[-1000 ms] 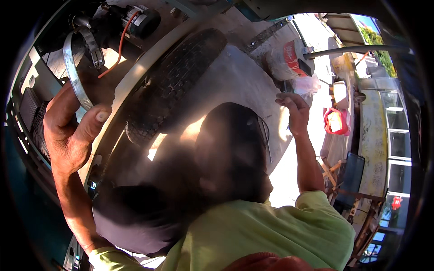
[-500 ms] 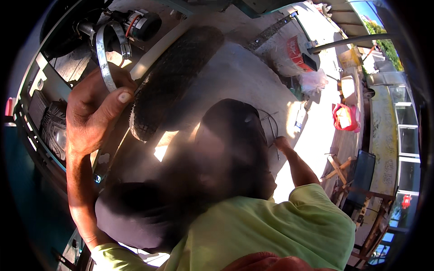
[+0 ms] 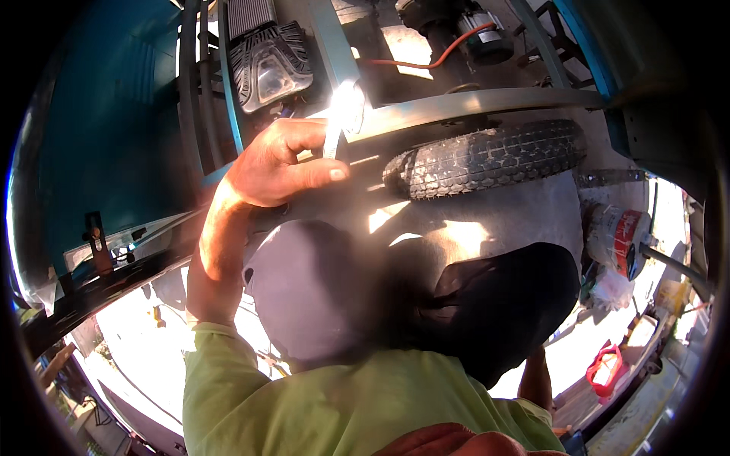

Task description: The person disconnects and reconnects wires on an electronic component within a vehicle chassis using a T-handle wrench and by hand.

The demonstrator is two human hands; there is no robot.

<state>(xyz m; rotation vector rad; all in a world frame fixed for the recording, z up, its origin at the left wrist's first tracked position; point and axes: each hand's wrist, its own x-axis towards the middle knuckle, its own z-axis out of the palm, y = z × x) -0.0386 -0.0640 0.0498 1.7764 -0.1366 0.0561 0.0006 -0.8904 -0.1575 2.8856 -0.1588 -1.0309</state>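
Raised in front of my left thigh, my left hand (image 3: 281,163) pinches a metal hose clamp (image 3: 333,140) between thumb and fingers. Sunlight glares off the upper part of the clamp's band. Just beyond it runs the metal rail of a teal vehicle frame (image 3: 471,102). To the right of the hand, a worn black tyre (image 3: 494,156) lies near that rail. My right forearm (image 3: 536,380) shows only in part at the lower right; the hand itself is hidden behind my dark-trousered knee (image 3: 517,296).
A dusty lamp-like housing (image 3: 275,72) sits inside the frame at upper left. A motor (image 3: 487,42) with an orange cable stands beyond the rail. At right are a white bucket with a red label (image 3: 617,235), a clear plastic bag (image 3: 612,290) and a red bag (image 3: 606,371).
My view has swung left, so the tyre and frame sit differently. The clamp stays in my left hand. My right hand, seen earlier beside a thin dark cable, has gone out of sight.
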